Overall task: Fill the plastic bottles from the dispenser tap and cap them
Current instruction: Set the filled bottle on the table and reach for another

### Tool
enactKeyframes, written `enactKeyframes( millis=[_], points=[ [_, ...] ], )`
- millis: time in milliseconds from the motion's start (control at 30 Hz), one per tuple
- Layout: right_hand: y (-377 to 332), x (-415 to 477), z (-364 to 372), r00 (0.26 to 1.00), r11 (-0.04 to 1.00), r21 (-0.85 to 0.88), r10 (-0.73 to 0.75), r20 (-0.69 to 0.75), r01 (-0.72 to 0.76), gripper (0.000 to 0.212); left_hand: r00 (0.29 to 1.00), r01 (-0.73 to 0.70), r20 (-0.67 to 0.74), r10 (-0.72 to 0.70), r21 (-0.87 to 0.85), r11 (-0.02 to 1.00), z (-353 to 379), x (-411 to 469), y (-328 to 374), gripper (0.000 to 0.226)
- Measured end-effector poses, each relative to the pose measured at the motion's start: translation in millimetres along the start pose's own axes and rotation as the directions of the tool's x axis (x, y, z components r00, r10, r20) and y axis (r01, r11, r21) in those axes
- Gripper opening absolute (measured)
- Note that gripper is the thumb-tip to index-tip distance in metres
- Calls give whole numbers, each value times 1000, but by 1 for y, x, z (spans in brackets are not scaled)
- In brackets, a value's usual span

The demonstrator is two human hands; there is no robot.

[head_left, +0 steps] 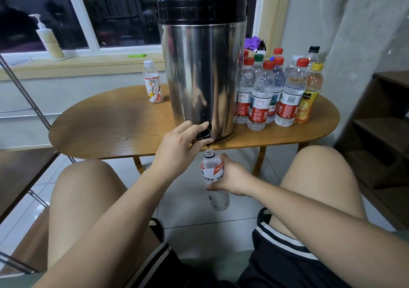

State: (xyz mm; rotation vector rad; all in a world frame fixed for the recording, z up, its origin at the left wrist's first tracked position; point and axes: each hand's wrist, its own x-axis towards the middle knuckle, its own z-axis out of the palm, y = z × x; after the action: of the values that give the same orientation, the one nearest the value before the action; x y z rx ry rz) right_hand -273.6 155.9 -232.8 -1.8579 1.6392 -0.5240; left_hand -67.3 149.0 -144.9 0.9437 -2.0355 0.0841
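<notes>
Left grip (177,146) curls its fingers on the black tap (204,132), low on the dispenser (199,66) at the table's (110,121) near edge. Right grip (234,177) is clamped round the uncapped bottle (213,171), upright, mouth just under the tap. Capped bottles (265,93) cluster right of the dispenser; a lone bottle (152,82) stands far left.

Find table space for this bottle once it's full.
Bare wood left of the dispenser, in front of the lone white-capped bottle, out to the table rim. Right of the dispenser, capped bottles crowd it; only a thin front strip is free.
</notes>
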Motion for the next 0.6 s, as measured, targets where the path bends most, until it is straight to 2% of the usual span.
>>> enactKeyframes(
  millis=[100, 600],
  points=[
    [0, 1, 1, 1000, 1000, 26, 2, -7, -2, 85, 1000, -6, -21, 6, -27, 1000, -2, 3, -2, 32],
    [3, 4, 3, 1000, 1000, 17, 13, 0, -13, 87, 1000, -1, -26, 0, -20, 1000, -1, 1, -3, 30]
  ],
)
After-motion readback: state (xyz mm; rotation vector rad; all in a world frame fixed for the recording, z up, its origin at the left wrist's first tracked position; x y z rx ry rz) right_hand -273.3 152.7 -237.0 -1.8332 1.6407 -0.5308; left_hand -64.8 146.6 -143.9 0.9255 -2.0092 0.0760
